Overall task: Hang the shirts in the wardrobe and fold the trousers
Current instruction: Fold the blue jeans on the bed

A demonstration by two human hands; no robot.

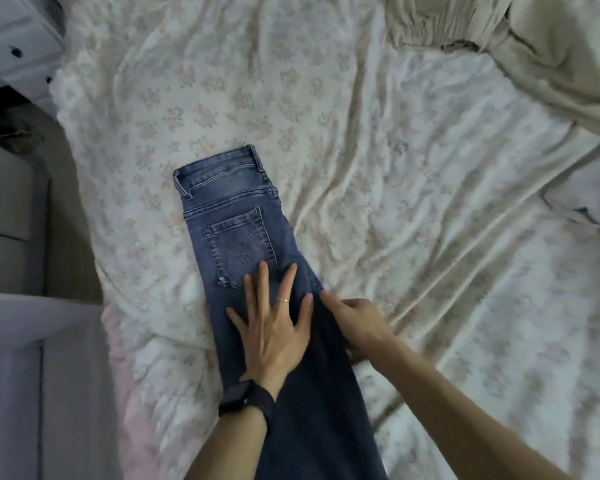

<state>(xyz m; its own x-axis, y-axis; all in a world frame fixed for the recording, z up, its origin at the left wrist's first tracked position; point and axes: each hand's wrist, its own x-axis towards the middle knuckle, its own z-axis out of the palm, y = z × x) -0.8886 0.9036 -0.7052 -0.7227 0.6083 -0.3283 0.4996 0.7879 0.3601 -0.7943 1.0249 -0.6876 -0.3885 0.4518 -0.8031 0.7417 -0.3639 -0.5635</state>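
The jeans [236, 216] lie on the bed sheet [413, 202], already doubled lengthwise, leg on leg. Their waistband [219, 164] is at the far end, one back pocket [239, 247] faces up, and the legs run toward us and out of view at the bottom edge.

The left hand [274, 334] lies flat on the denim just below the pocket. Its fingers [264, 275] are straight and spread wide, holding the cloth down. A ring [284, 300] shows on one finger and a dark watch [243, 400] on the wrist.

The right hand [357, 323] sits at the right edge of the jeans, where the seat juts out, touching the denim. Its fingers are bent, and blur prevents us from telling whether they pinch the flap or only push it.

We judge the step in hand to be the trouser fold, at the stage of smoothing and squaring the doubled legs. The crosswise folds are not yet made. The next move likely calls for tucking the jutting seat flat, then bringing the hems, which we cannot see, up toward the waistband while one palm keeps the layers aligned.

Beyond the jeans to the far right lies a bunched beige garment [499, 29]. To their far left stands a white drawer unit [11, 39] beside the bed.
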